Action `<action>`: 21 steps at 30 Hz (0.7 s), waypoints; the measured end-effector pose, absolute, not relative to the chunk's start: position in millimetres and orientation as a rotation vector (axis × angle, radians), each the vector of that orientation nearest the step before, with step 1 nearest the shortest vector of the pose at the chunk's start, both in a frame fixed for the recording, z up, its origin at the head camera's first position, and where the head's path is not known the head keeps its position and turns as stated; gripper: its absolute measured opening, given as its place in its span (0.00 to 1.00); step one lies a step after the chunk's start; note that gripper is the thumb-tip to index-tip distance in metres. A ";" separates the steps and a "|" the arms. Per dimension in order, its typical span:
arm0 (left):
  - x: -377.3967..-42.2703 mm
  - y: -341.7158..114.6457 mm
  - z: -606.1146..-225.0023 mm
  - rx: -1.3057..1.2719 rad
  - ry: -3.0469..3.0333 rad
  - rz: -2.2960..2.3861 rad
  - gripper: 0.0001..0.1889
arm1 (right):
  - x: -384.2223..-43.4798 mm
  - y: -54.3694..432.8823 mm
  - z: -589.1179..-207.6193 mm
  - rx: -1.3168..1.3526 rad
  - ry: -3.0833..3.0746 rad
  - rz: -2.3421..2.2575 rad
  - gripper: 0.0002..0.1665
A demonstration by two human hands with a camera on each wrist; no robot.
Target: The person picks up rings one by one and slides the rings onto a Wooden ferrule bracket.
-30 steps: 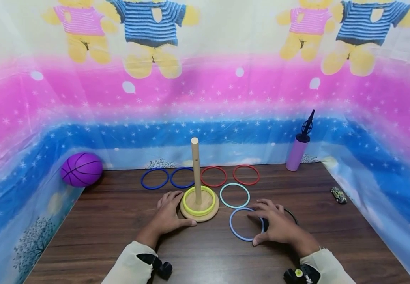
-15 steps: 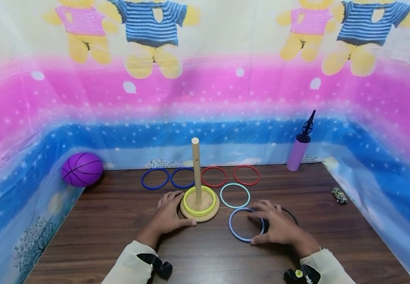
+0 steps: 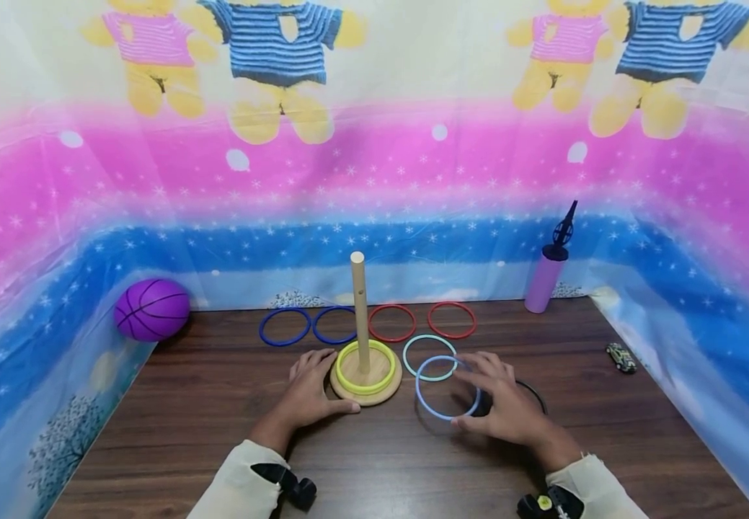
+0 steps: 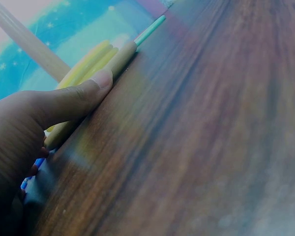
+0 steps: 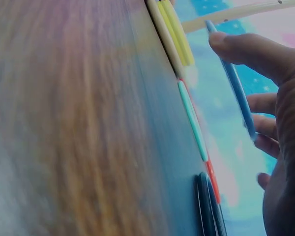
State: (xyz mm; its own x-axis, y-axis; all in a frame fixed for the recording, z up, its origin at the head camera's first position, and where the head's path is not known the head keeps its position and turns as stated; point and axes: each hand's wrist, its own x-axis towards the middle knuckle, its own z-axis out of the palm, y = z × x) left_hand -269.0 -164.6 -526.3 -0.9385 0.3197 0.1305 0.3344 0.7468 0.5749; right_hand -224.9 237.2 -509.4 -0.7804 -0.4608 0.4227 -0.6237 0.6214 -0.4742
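On the dark wooden table stands a wooden ring-toss stand [image 3: 361,317] with an upright peg. Yellow rings [image 3: 364,391] lie around its peg on the round base. My left hand [image 3: 306,393] grips the base from the left side, its thumb at the near edge, as the left wrist view also shows at the wooden base [image 4: 122,59]. My right hand [image 3: 507,404] pinches a light blue ring [image 3: 417,386] between thumb and fingers. In the right wrist view this blue ring [image 5: 234,83] is raised off the tabletop. It overlaps the turquoise ring [image 3: 404,355] in the head view.
Dark blue rings [image 3: 285,309] and red rings [image 3: 392,305] lie along the back. A black ring [image 3: 536,394] is partly hidden behind my right hand. A purple ball [image 3: 152,310] is at the left, a purple hand pump [image 3: 543,281] and toy car [image 3: 621,357] at the right.
My right hand has lifted the light blue ring off the table and moved it slightly away from me. The left hand keeps its grip on the stand's base.
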 end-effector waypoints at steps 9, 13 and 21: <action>-269.7 -164.5 -527.3 -0.548 -2.913 -0.957 0.61 | -228.8 227.5 -508.7 0.800 -2.414 0.890 0.49; -269.0 -164.2 -526.9 -0.542 -2.911 -0.957 0.61 | -233.0 222.4 -508.4 0.789 -2.295 0.852 0.51; -268.7 -164.3 -525.7 -0.540 -2.912 -0.961 0.61 | -237.5 209.3 -496.2 0.786 -2.132 0.918 0.53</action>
State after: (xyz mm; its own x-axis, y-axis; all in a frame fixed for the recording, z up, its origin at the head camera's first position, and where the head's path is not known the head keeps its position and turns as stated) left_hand -268.7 -164.3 -525.7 -0.9395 0.3157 0.1332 0.3330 0.7495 0.5722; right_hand -237.5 209.3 -496.2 -0.5883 -0.2554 0.7672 -0.7329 0.5694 -0.3724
